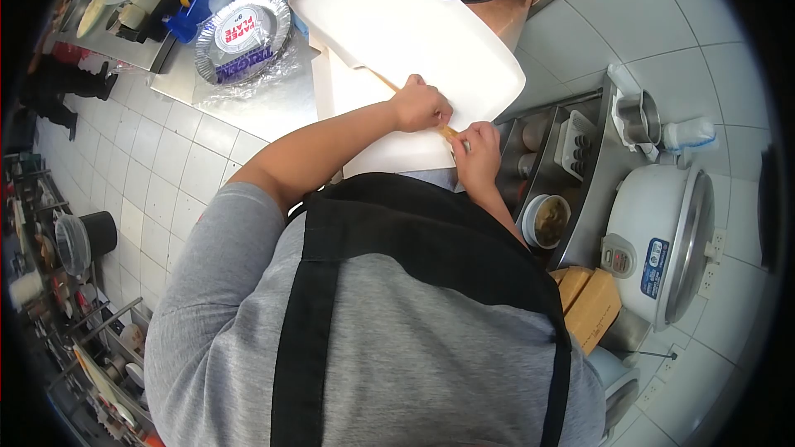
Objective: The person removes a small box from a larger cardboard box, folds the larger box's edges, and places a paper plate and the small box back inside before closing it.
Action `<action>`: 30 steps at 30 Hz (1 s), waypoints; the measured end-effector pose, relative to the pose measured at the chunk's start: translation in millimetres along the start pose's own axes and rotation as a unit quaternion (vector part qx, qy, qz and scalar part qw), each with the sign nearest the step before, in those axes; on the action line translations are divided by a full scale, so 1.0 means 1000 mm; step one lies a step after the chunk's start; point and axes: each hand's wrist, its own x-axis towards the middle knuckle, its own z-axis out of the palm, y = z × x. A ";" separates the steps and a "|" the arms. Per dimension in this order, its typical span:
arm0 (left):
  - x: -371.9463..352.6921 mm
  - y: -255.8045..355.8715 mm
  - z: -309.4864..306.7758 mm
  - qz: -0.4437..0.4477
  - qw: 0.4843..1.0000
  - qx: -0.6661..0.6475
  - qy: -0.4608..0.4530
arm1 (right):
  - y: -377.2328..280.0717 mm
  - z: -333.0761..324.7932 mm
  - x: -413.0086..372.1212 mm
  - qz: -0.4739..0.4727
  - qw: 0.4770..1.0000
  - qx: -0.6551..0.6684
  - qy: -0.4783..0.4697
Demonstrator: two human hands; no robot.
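Note:
A large white cardboard piece lies on the work surface in front of me, with another white panel nearer my body. A thin tan strip runs along the edge between them. My left hand is closed on this strip, fingers bent down over it. Just right of it and closer to me, my right hand pinches the strip's near end between thumb and fingers. The fingertips of both hands are partly hidden.
Wrapped paper plates and a blue tape dispenser are at the upper left. On the right are a bowl of food, a large rice cooker, a metal pot and brown boxes. A person stands far left.

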 end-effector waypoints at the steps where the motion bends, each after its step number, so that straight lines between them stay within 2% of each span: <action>1: -0.001 0.001 0.000 0.019 0.999 0.024 0.015 | -0.002 -0.001 0.003 0.009 1.000 -0.001 -0.022; 2: -0.001 0.002 -0.002 0.027 0.999 0.037 0.017 | -0.003 -0.001 0.005 0.017 0.999 -0.002 -0.044; 5: -0.005 0.002 -0.007 0.053 0.994 0.086 0.036 | 0.005 0.002 0.005 -0.027 1.000 -0.009 -0.011; 7: -0.013 -0.004 -0.011 0.075 0.986 0.133 0.061 | 0.014 -0.008 0.007 -0.025 1.000 0.011 0.010; 9: -0.022 -0.017 -0.011 0.068 0.982 0.149 0.091 | 0.027 -0.022 0.008 -0.050 0.998 0.018 0.042; 12: -0.025 -0.028 -0.028 0.051 0.975 0.146 0.158 | 0.030 -0.041 0.007 0.125 0.983 0.112 0.071; 13: -0.026 -0.025 -0.039 0.045 0.972 0.138 0.184 | 0.037 -0.043 0.008 0.141 0.973 0.155 0.091; 14: -0.023 -0.025 -0.054 0.031 0.956 0.179 0.229 | 0.047 -0.043 0.008 0.158 0.961 0.198 0.112; 16: -0.013 -0.029 -0.106 0.041 0.928 0.119 0.351 | 0.048 -0.042 0.011 0.176 0.937 0.264 0.144; 17: -0.008 -0.034 -0.142 0.049 0.925 0.058 0.374 | 0.044 -0.043 0.016 0.174 0.928 0.289 0.155; 18: -0.010 -0.024 -0.172 0.057 0.881 0.014 0.469 | 0.040 -0.042 0.022 0.171 0.919 0.315 0.166; 19: -0.017 -0.013 -0.209 0.066 0.884 -0.136 0.442 | 0.037 -0.041 0.027 0.169 0.915 0.333 0.155; 20: -0.024 -0.002 -0.246 0.006 0.895 -0.090 0.437 | 0.033 -0.041 0.030 0.165 0.911 0.351 0.144; 22: -0.021 -0.013 -0.294 0.128 0.832 -0.239 0.484 | 0.018 -0.042 0.042 0.135 0.901 0.397 0.106; 24: -0.036 0.000 -0.334 0.081 0.823 -0.169 0.537 | -0.012 -0.050 0.059 0.088 0.888 0.447 0.054; 25: -0.037 0.007 -0.350 0.087 0.817 -0.170 0.544 | -0.032 -0.060 0.070 0.073 0.867 0.493 0.016; 26: -0.043 0.027 -0.360 0.053 0.813 -0.162 0.556 | -0.056 -0.070 0.084 0.037 0.857 0.515 -0.004; 28: -0.048 0.063 -0.366 -0.013 0.778 0.120 0.617 | -0.098 -0.088 0.116 -0.034 0.835 0.547 -0.052; 30: -0.043 0.097 -0.362 -0.091 0.813 0.072 0.571 | -0.133 -0.099 0.137 -0.078 0.828 0.550 -0.078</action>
